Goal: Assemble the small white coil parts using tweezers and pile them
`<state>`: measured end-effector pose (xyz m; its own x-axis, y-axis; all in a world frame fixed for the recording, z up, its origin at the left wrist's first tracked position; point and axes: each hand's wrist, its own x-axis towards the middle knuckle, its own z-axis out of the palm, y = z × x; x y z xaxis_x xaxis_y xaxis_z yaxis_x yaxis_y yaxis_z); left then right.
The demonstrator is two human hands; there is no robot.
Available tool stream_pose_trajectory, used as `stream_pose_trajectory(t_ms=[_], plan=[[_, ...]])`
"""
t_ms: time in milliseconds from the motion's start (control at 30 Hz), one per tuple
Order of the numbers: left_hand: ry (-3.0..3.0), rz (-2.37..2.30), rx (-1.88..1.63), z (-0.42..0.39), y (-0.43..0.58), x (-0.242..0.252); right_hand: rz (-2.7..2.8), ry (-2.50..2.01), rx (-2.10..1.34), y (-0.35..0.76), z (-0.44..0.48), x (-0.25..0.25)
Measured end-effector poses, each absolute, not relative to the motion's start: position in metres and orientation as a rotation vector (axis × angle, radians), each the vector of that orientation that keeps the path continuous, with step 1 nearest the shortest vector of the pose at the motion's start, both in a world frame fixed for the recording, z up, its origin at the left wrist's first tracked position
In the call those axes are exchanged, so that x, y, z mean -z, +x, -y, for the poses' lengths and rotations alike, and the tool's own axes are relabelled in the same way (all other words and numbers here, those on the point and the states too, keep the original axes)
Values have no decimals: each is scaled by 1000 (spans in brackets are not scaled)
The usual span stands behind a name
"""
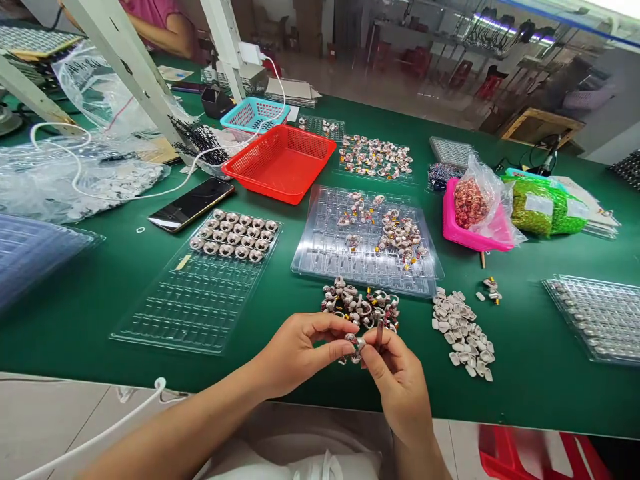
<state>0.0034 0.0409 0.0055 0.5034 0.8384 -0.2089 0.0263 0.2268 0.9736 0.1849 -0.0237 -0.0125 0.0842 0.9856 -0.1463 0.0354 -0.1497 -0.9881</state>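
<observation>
Low over the front of the green table, my left hand (300, 350) pinches a small grey ring-shaped part (356, 344) between thumb and fingertips. My right hand (397, 373) grips the same part from the other side, fingers curled. A narrow dark strip, perhaps a tool (379, 333), sticks up from the right fingers; its kind is unclear. Just beyond both hands lies a pile of similar grey parts (357, 303) with dark red and yellow bits. To the right of my right hand, a heap of small light-grey caps (463, 330) lies loose on the table.
A clear tray (185, 300) holds rows of grey parts at left; stacked trays (330, 253) carry more parts ahead. Behind are a phone (193, 203), a red basket (280, 167) and a blue basket (255, 113). A pink basket (453, 227) with bags stands right. Another person's arm (170, 37) shows top left.
</observation>
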Motion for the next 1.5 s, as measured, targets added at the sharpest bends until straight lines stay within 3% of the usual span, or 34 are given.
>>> stream_pose_trajectory(t_ms=[200,767,1500], plan=[[1233,-917,-629,-43,3,-9,1086,-1400,-1242,182,25,16],[1712,-885,-693,-47,-3,-15,1660,-1349,-688,183,22,8],[1444,-828,-1028,-31,8,-4,1382,-1204,-769,177,28,25]])
